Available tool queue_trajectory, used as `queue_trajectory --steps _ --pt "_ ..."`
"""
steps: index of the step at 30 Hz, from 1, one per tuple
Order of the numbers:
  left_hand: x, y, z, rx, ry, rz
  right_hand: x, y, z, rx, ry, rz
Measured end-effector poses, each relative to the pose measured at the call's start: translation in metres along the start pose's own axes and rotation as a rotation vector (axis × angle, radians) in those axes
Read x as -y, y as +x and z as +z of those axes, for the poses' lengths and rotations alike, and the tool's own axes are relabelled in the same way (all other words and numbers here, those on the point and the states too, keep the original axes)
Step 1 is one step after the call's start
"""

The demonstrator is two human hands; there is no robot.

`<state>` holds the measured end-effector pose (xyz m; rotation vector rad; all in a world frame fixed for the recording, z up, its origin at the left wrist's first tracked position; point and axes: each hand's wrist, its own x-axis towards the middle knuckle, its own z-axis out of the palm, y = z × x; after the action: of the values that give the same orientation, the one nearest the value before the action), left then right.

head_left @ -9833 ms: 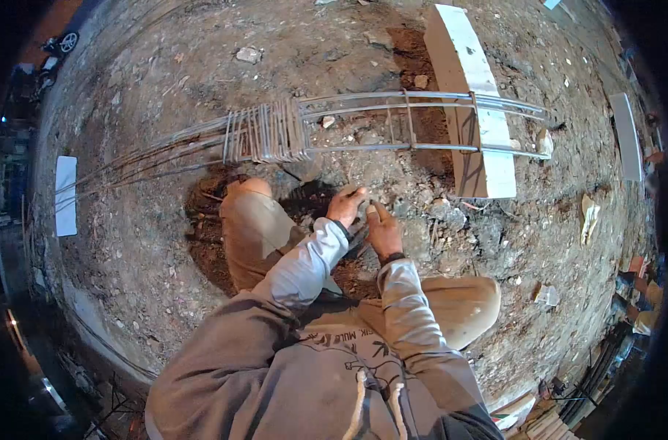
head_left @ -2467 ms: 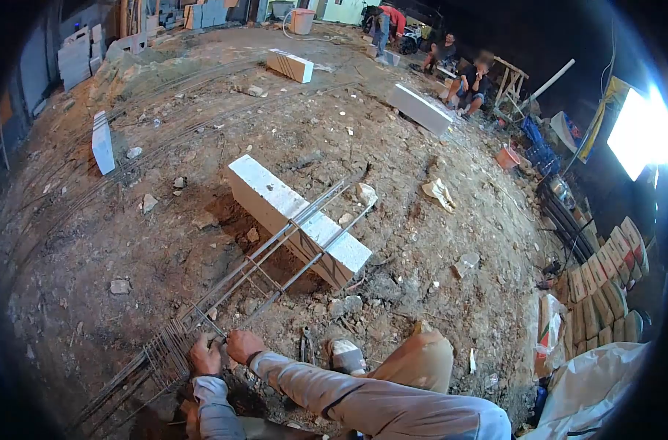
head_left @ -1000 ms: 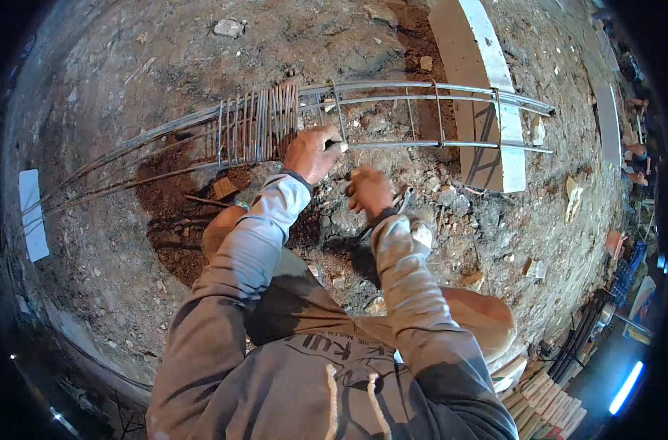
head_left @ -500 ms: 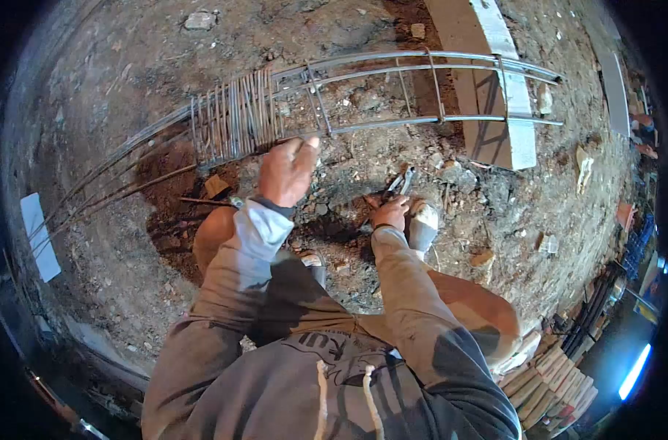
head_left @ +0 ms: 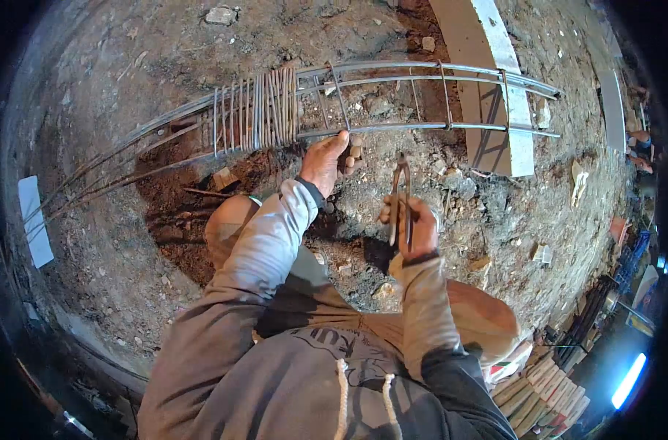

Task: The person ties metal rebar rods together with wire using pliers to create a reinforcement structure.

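Note:
My left hand [head_left: 324, 167] reaches to the lower bar of a rebar cage [head_left: 411, 127]. Its thumb and fingers close at the bottom corner of a thin stirrup [head_left: 339, 92]; the exact hold is partly hidden. My right hand [head_left: 416, 226] grips a pair of pincers [head_left: 400, 183] by the handles, jaws pointing away from me and just below the cage. Several stirrups stand bunched together [head_left: 275, 108] left of my left hand, around the long bars. Farther right, other stirrups [head_left: 445, 95] sit spaced apart along the cage.
A pale block-like beam [head_left: 488, 95] supports the cage's right end. A white slab [head_left: 36, 222] lies under the bars at far left. Stones and rubble [head_left: 455, 180] cover the dirt floor. Stacked wooden pieces [head_left: 543, 396] and a bright lamp [head_left: 629, 381] are at lower right.
My left hand has moved right and closed by the stirrup's lower corner. My right hand has lifted the pincers from low near my foot, turning them upright. The view has shifted slightly.

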<state>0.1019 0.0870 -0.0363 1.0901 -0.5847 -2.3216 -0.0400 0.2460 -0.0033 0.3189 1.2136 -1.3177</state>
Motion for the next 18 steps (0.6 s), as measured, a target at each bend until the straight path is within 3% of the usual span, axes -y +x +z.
queue_trajectory --steps 4,6,8,10,12,14,15,18 --pt "0.000 0.002 -0.001 -0.001 0.022 0.028 -0.002 -0.027 0.023 0.180 -0.016 -0.049" --pt "-0.006 0.000 -0.003 0.033 0.110 -0.003 -0.006 -0.025 0.031 0.119 -0.498 -0.004" --pt "-0.005 0.000 -0.003 -0.021 0.159 0.050 -0.007 -0.026 0.036 0.116 -0.521 -0.008" --pt "0.001 0.008 -0.008 -0.042 0.331 0.132 -0.004 -0.024 0.033 0.058 -0.900 -0.139" --pt "0.001 0.002 -0.002 -0.101 0.365 0.124 0.002 -0.028 0.029 0.028 -0.934 -0.153" --pt "0.007 -0.002 0.001 -0.104 0.268 0.165 0.008 -0.025 0.021 0.167 -1.080 -0.276" --pt "0.010 -0.001 -0.001 -0.119 0.284 0.182 0.020 -0.032 0.029 0.160 -1.217 -0.171" --pt "0.008 -0.005 -0.003 -0.135 0.317 0.137 0.025 -0.026 0.024 0.213 -1.208 -0.224"
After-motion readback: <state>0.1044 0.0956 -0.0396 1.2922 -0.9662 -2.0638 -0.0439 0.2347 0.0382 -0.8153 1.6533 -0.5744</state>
